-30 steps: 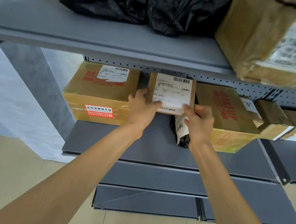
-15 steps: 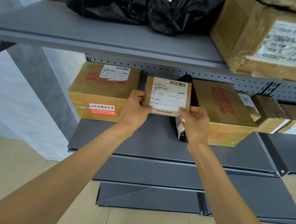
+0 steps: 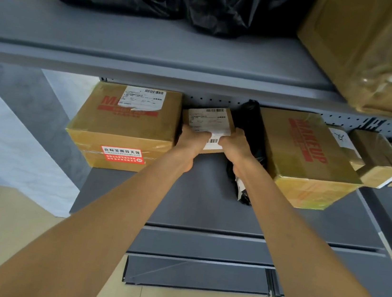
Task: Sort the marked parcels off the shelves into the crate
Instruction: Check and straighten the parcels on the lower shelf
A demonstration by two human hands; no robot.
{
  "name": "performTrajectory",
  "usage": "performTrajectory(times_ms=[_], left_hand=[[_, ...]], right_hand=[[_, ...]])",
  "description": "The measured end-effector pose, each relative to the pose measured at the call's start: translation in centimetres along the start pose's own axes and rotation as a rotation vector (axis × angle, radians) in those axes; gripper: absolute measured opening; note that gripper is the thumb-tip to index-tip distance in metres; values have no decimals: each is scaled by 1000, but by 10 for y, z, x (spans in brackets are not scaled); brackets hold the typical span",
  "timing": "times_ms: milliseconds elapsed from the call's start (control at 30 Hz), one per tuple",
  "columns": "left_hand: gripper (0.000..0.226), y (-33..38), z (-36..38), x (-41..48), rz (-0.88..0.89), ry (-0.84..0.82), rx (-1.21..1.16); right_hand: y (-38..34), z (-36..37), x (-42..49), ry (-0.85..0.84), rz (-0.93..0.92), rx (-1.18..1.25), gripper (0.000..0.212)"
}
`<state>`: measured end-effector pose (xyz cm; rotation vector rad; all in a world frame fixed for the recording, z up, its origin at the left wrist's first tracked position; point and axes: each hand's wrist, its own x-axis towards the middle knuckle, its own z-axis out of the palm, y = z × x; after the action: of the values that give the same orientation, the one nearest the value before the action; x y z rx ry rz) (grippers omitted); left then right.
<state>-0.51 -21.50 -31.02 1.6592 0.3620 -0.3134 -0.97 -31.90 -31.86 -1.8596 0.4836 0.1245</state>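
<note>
Small brown cardboard parcel (image 3: pixel 207 121) with white label, long axis left-to-right, label face up, tilted toward camera; clasped between left hand (image 3: pixel 192 139) and right hand (image 3: pixel 236 143), fingers closed on near corners.

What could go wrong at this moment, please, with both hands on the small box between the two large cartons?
The small box sits in a tight gap, so either hand could scrape the left carton or nudge the black bag off the shelf. Both hands, left hand and right hand, grip only its near edge, so it might slip.
</note>
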Motion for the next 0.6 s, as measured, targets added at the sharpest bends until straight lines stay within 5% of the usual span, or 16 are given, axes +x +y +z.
performTrajectory(times_ms=[133, 333, 500, 600], left_hand=[[52, -11, 8, 8, -11, 15, -127], [95, -25, 26, -3, -23, 88, -180], [81, -34, 30, -17, -56, -24, -279], [69, -28, 22, -15, -83, -122, -286]], right_hand=[[13, 2, 7, -20, 33, -33, 51], [17, 3, 5, -37, 21, -9, 60], [6, -10, -23, -99, -107, 112, 64], [-2, -31, -38, 108, -304, -138, 49]])
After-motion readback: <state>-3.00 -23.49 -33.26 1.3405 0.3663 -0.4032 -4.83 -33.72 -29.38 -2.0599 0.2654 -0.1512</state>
